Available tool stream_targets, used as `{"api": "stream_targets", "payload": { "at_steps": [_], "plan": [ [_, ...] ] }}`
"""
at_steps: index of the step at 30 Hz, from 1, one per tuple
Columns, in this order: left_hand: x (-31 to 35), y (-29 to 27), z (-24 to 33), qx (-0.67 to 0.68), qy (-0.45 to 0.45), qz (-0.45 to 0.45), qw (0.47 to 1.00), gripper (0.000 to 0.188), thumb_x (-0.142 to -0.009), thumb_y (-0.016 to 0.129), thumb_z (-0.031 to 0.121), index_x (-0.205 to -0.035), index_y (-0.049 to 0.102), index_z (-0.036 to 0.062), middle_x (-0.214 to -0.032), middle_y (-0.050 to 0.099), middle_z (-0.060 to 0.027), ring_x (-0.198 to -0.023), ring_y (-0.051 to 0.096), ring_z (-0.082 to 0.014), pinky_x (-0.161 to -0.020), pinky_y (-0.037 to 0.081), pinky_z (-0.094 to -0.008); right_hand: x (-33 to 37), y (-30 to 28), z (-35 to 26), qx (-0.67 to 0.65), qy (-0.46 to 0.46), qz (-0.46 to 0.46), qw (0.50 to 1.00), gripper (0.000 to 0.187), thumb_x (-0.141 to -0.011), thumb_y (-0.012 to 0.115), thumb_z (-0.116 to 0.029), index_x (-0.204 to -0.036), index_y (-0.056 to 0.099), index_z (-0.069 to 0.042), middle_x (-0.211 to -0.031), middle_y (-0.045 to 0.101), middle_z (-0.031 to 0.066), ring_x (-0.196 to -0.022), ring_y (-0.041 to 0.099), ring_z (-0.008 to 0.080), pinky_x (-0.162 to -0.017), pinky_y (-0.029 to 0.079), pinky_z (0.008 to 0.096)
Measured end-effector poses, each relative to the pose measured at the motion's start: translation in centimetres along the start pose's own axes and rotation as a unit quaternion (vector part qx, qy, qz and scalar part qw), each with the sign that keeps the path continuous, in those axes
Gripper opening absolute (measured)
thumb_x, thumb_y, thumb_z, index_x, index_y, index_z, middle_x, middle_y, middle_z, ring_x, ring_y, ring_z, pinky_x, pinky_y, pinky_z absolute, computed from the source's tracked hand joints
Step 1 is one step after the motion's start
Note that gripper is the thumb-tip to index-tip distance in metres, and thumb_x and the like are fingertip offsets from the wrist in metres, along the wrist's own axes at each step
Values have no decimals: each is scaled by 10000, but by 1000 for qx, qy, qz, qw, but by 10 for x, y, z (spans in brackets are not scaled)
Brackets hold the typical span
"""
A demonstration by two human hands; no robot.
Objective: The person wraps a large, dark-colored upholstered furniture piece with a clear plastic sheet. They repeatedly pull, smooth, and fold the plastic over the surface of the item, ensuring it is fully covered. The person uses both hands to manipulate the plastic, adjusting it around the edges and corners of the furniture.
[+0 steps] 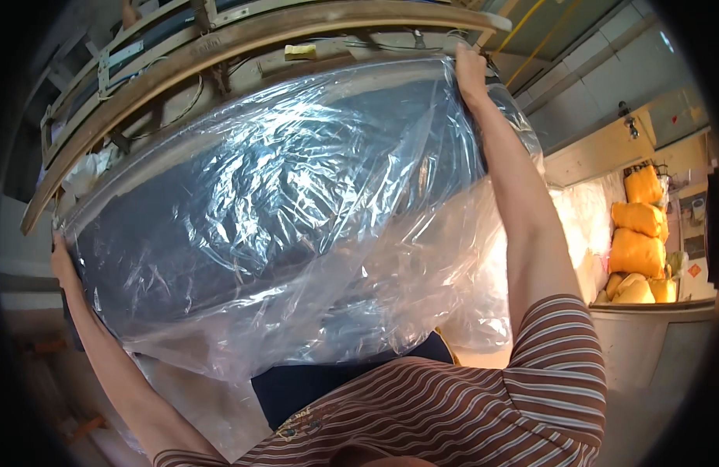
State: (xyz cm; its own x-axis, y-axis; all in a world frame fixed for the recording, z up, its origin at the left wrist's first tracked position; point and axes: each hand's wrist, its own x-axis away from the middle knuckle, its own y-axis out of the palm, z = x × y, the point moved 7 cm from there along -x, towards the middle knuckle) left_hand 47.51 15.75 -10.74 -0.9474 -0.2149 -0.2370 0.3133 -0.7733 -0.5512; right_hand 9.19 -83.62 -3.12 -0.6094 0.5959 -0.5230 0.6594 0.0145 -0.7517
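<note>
A wide sheet of clear plastic film [274,179] stretches across the view in front of me, shiny and wrinkled, with a dark surface showing through it. At the far right corner my right hand [470,68] is raised, its fingers closed on the film's edge. My left hand [61,255] is at the opposite, left end, closed around the film's edge there, partly hidden at the dark rim of the picture. Between my arms the near part of the film hangs in loose folds toward my body.
Along the far side runs a long curved wooden rail [281,23] on a frame with cables. A small yellow block [300,52] lies behind the film. To the right, several orange-yellow bundles [638,251] are stacked beside more clear plastic [585,222], above a pale counter [647,331].
</note>
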Motion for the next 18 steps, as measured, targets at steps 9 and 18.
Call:
{"api": "stream_targets", "payload": {
  "at_steps": [9,18],
  "plan": [
    [10,-171,32,-135,52,110,983,457,-896,583,284,-1203,565,-54,-1166,615,-154,-1082,569,-246,-961,393,-340,121,-90,-114,-271,7,-329,904,280,-946,478,-316,-795,476,-81,-731,403,-41,-733,373,81,-669,323,235],
    [414,147,489,104,452,-195,864,506,-764,716,109,-1243,551,92,-1241,543,-78,-1105,550,-203,-775,508,-291,194,-179,-195,-419,-31,-343,840,222,-924,561,-256,-793,510,-84,-764,403,-59,-725,381,52,-667,327,207]
  ]
}}
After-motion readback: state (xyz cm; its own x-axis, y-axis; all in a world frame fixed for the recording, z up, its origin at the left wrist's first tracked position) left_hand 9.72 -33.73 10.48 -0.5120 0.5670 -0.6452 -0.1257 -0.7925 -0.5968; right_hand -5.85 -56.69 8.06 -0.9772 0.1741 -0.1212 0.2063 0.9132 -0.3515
